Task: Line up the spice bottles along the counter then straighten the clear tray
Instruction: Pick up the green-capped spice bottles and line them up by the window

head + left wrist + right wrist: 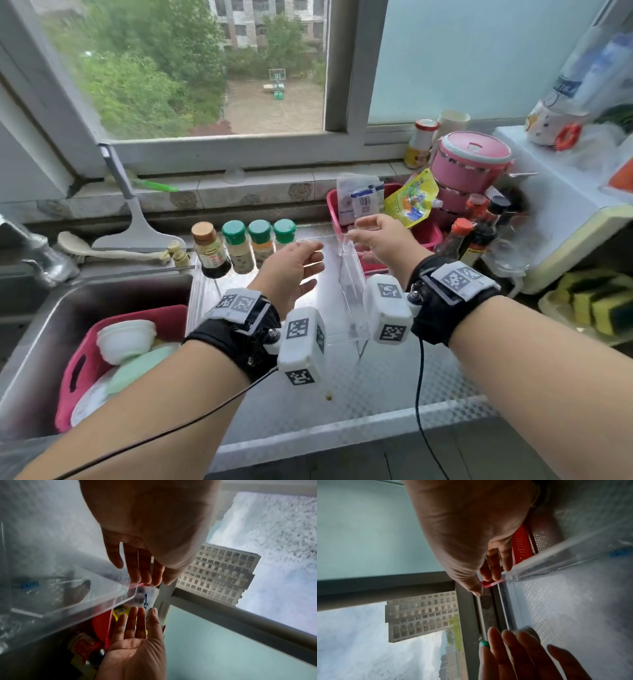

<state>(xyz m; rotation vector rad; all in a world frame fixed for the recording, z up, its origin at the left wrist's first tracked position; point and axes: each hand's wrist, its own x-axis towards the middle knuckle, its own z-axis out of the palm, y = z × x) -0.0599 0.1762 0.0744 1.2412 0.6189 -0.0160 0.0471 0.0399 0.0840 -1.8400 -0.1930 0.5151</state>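
Note:
Four spice bottles stand in a row at the back of the counter: a brown-capped dark bottle (209,251) and three green-capped ones (236,247) (261,242) (284,233). To their right lies the clear tray (352,274), lengthwise toward me. My left hand (313,269) hovers over the tray's left side by the last green bottle, with relaxed fingers that hold nothing. My right hand (359,230) is at the tray's far right corner, fingers extended. In the left wrist view both the left hand (142,574) and the right hand (137,622) show open palms beside the tray (77,595). I cannot tell whether either touches it.
A sink (44,342) on the left holds a red basket (80,363) of dishes. A second red basket (424,236) with packets touches the tray's right side. Dark sauce bottles (479,236), a pink cooker (469,161) and sponges (596,308) crowd the right. A brush (102,251) lies behind the sink.

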